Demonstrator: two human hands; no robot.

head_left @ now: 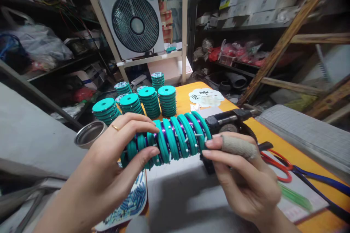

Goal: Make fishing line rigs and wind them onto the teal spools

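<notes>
A row of teal coil bobbins [175, 136] wound with purple wire lies sideways in front of me, with short white wire ends sticking out along it. My left hand [128, 145] wraps around its left end, thumb in front and fingers over the top. At the right end, my right hand [246, 167] has its thumb and a finger wrapped in grey tape against the last bobbin, close to a white wire end. Whether that wire end is between the fingertips is hard to see. Behind the right end is a black winding machine [229, 125] with a metal shaft and gear.
Stacked teal bobbins [149, 102] stand at the back of the yellow table [183, 89]. A metal cup [90, 133] is at left, above a white tray [146, 189] of small blue pieces. Red-handled scissors [284, 167] and blue-handled pliers [322, 178] lie right. A box fan [136, 25] stands behind.
</notes>
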